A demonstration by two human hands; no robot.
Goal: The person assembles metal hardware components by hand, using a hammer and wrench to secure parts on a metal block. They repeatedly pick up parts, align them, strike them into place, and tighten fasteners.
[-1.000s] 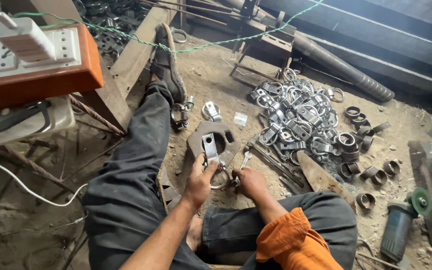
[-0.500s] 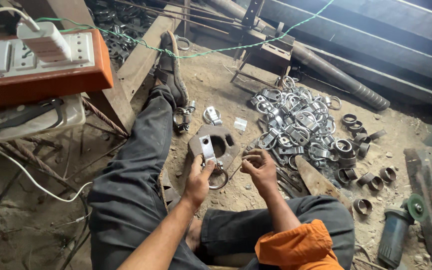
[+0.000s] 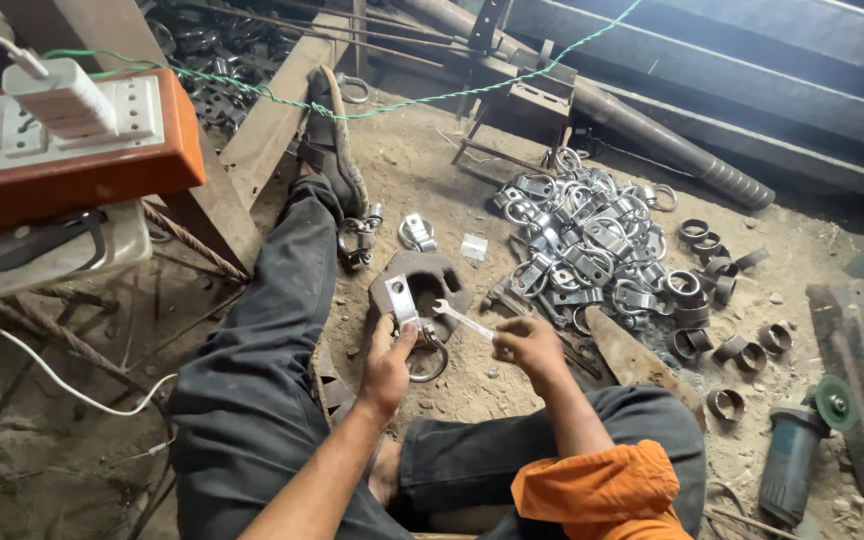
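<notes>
I sit on a dirt floor with my left leg stretched out. My left hand (image 3: 389,362) holds a metal ring clamp (image 3: 422,352) with a flat silver tab (image 3: 400,300) against a thick brown metal block (image 3: 430,280). My right hand (image 3: 526,344) grips a small silver spanner (image 3: 465,320) whose jaw reaches toward the clamp. Both hands are close together just in front of my knees.
A heap of silver ring clamps (image 3: 592,245) and loose metal rings (image 3: 712,285) lies to the right. An angle grinder (image 3: 802,440) sits at lower right. A red board with white sockets (image 3: 62,140) stands at upper left. Steel pipes (image 3: 652,140) run behind.
My right hand has come back from the clamp pile side and now holds the spanner out toward the clamp. My left hand has stayed on the clamp at the block.
</notes>
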